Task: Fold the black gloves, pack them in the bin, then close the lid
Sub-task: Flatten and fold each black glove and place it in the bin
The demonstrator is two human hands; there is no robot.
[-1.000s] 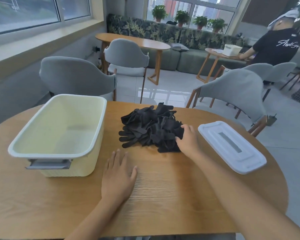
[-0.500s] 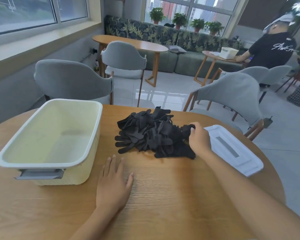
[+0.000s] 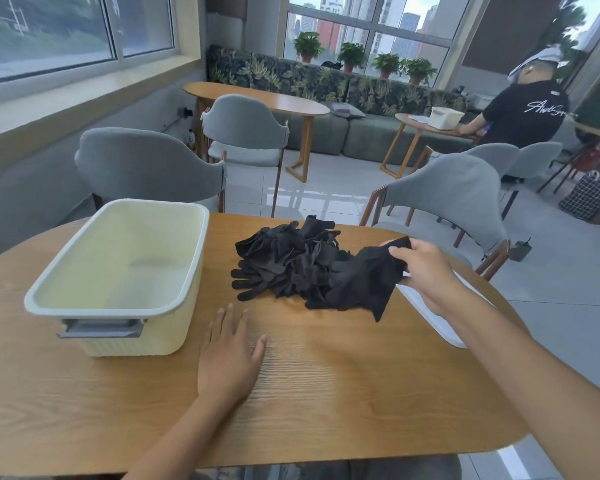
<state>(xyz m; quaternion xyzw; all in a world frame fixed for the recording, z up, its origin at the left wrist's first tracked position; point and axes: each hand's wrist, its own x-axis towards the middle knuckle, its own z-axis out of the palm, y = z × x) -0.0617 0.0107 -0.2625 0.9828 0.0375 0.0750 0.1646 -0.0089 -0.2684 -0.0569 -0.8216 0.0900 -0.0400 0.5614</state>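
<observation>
A round wooden table (image 3: 326,393) fills the lower part of the view. On its left side stands the cream bin (image 3: 118,271), open at the top with nothing showing inside, a grey handle on its near end wall. At the middle of the table lies a loose pile of black gloves (image 3: 284,261), unfolded and tangled, fingers sticking out toward the bin. The white lid (image 3: 437,320) lies flat on the table at the right, mostly hidden behind the right forearm.

The right hand (image 3: 426,271) is curled around the cuff end of one black glove (image 3: 364,278) — fingers over the top, thumb underneath — and holds it lifted off the right edge of the pile, the rest of the glove hanging down so that its lower tip is close to the table. The left hand (image 3: 231,355) lies palm down on the bare wood between the bin and the pile, fingers straight and slightly spread, holding nothing — it touches only the tabletop.

Grey chairs (image 3: 153,168) stand beyond the table, and another person (image 3: 527,112) in a black shirt is at a far table.
</observation>
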